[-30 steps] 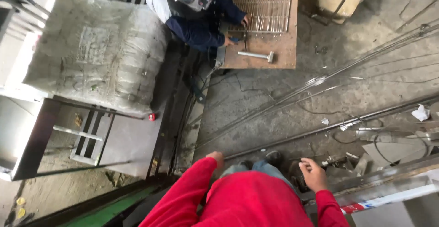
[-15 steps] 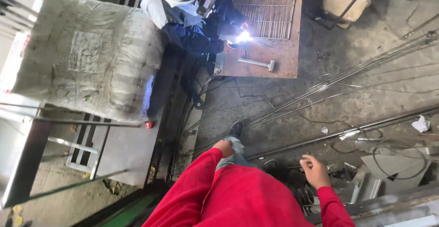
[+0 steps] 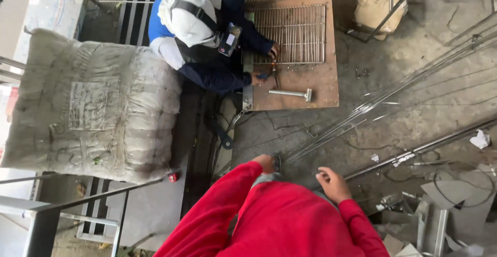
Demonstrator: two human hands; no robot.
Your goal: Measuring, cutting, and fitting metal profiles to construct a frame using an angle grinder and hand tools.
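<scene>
- Lay at the far left: a bulky grey wrapped sack [image 3: 93, 106], well apart from both hands.
- Crouched just right of it: a co-worker in a blue jacket and welding hood [image 3: 202, 34], with own hands on a wire grille [image 3: 297, 34] set on a wooden board [image 3: 323, 88]; a hammer [image 3: 292, 94] lay on the board's near edge.
- Reached forward at near centre: left hand [image 3: 264, 162], mostly hidden past the red sleeve, so cannot tell how its fingers stood; sat just beside the near end of the bundle of thin steel rods [image 3: 373, 104].
- Hovered to the right of it: right hand [image 3: 334, 184], empty, fingers [image 3: 325, 173] loosely curled and slightly apart, pinching nothing.
- Ran with its long axis on a diagonal: the rod bundle, from near left by the left hand up to far right; left hand nearer to its end than the right.
- Lay parallel and further right: a heavier steel tube [image 3: 429, 144], its near end close to the right hand, not touched.
- Piled at near right: sheet-metal offcuts [image 3: 440, 200] on the concrete floor.
</scene>
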